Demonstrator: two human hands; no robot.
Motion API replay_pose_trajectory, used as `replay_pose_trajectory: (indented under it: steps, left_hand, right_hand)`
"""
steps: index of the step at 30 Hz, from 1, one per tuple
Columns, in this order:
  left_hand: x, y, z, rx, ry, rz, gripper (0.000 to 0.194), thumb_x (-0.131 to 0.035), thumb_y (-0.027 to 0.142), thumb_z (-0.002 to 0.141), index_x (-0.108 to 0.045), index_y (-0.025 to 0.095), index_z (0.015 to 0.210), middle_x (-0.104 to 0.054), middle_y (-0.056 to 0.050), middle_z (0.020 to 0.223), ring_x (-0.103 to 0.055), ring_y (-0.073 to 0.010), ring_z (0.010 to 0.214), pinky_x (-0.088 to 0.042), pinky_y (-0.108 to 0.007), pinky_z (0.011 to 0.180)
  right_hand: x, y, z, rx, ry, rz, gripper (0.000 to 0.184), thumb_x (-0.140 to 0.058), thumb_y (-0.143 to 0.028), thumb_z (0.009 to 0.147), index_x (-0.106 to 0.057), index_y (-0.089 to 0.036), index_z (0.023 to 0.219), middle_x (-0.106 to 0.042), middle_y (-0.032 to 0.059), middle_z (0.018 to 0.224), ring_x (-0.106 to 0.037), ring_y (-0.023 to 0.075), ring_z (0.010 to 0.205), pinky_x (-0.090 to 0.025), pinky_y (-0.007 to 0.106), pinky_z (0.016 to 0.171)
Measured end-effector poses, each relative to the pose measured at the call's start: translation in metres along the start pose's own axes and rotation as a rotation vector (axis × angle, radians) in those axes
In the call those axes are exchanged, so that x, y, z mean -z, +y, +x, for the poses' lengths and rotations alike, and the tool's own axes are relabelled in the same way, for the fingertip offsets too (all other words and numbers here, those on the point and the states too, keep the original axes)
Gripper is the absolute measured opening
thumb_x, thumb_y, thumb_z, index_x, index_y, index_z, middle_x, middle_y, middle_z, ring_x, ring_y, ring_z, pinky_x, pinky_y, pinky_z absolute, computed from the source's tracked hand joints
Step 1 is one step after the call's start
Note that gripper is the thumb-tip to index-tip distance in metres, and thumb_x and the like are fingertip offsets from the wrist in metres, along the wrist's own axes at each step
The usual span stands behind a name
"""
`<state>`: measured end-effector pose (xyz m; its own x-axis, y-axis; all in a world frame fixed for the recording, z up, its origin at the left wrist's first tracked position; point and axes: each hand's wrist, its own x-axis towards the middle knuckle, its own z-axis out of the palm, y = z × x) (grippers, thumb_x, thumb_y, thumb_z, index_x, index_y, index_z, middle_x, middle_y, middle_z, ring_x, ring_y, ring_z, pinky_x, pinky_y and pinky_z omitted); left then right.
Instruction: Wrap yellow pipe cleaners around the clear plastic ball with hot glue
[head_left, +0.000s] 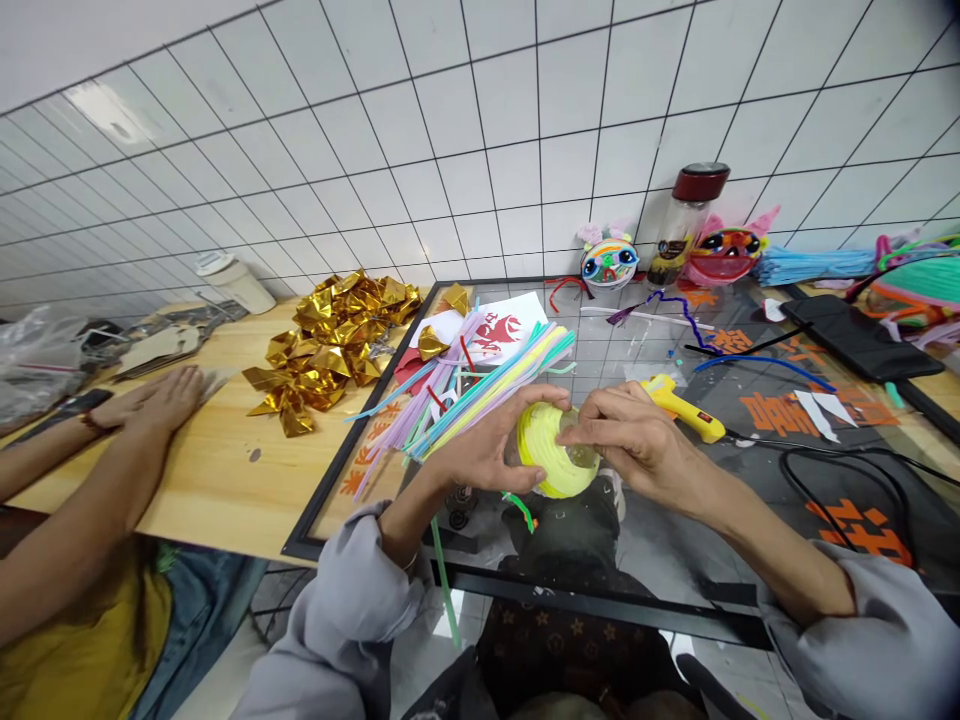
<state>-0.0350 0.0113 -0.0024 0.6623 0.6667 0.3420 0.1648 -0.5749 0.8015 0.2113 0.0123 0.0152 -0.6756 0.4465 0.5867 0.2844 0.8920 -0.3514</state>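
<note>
A round ball (pixel 551 462) wound in rows of yellow pipe cleaner is held above the glass tabletop. My left hand (pixel 499 440) curves around its left side, thumb low and fingers over the top. On the ball's right, a see-through patch without yellow rows shows. My right hand (pixel 645 440) is closed in a pinch at the edge of that patch, touching the ball; what lies between its fingertips is hidden. Just beyond the right hand lies a yellow glue gun (pixel 686 408). Left of the ball is a bundle of pastel pipe cleaners (pixel 480 390).
Gold folded-foil pieces (pixel 337 345) are piled on the wooden table, near another person's arms (pixel 142 430). At the back stand two decorated animal-face balls (pixel 609 262) and a bottle (pixel 679 235). A black phone (pixel 855 335) and a looping cable (pixel 795 480) lie at right.
</note>
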Motion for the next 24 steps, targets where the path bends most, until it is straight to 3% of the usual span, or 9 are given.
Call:
replay_pose_trajectory:
  steps: [6,17,24]
  left_hand:
    - [0.0,0.001,0.0,0.033,0.004,0.017,0.078,-0.076,0.035,0.072,-0.04,0.024,0.14,-0.051,-0.011,0.136,-0.05,-0.032,0.13,-0.037,-0.047,0.116]
    - [-0.005,-0.002,-0.001,-0.019,0.067,0.0,0.053,-0.075,0.029,0.077,-0.047,0.025,0.121,-0.053,-0.012,0.141,-0.053,-0.0304,0.133,-0.039,-0.05,0.117]
    - [-0.004,0.006,0.001,-0.019,0.045,0.06,0.052,-0.071,0.032,0.081,-0.05,0.023,0.128,-0.056,-0.012,0.138,-0.051,-0.0328,0.136,-0.038,-0.05,0.118]
  right_hand:
    - [0.0,-0.001,0.0,-0.008,-0.004,-0.011,0.034,-0.047,-0.002,0.093,-0.071,-0.021,0.108,-0.068,0.0037,0.089,-0.06,0.0158,0.079,-0.034,0.033,0.075]
    - [0.002,0.001,0.0,-0.021,0.006,-0.012,0.037,-0.046,0.001,0.091,-0.073,-0.02,0.106,-0.067,0.0035,0.087,-0.059,0.0167,0.081,-0.035,0.033,0.075]
    - [0.002,0.002,0.0,-0.032,0.002,-0.032,0.034,-0.045,-0.003,0.094,-0.072,-0.022,0.105,-0.066,0.0028,0.084,-0.06,0.0163,0.08,-0.036,0.034,0.075]
